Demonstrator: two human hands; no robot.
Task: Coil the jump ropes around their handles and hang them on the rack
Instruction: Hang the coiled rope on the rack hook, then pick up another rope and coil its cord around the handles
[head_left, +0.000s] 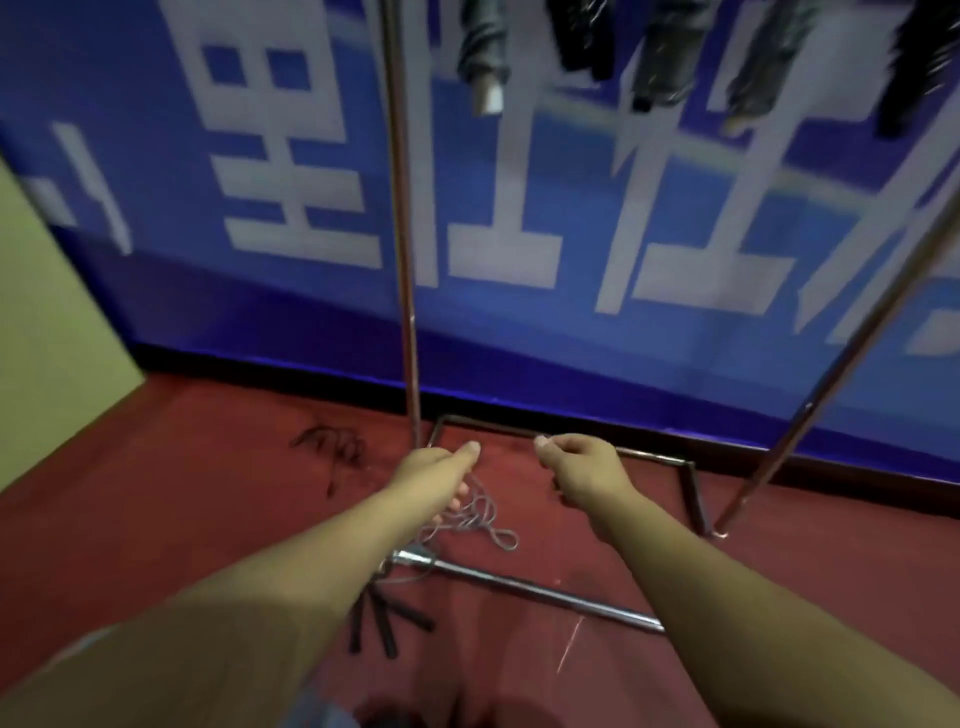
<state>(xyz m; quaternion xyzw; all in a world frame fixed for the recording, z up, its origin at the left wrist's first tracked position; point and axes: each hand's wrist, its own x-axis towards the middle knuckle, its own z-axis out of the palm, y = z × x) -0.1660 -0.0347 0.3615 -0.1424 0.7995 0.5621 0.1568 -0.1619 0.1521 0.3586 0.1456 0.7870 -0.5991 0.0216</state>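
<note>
jump rope lies in a loose grey tangle on the red floor, inside the metal base of the rack, with one small loop trailing out to the right. cord looks thin, light and limp; judged likely to slither and kink rather than hold a shape, so it wants tension while winding. dark handles show below the near base bar, splayed like short sticks, partly hidden by the left forearm; those are the stiff part and the sensible place to take hold, cord wound round them after. how many ropes are in the pile cannot be told. left hand is low over the tangle, fingers curled, apparently pinching a strand that runs down to the pile. right hand is beside it, well clear of the pile, thumb and forefinger pinched together; whether a strand sits between them is too blurred to tell. a second dark tangle lies on the floor to the left, apart. rack uprights rise in front of a blue banner; dark bundles hang at the top, blurred.
</note>
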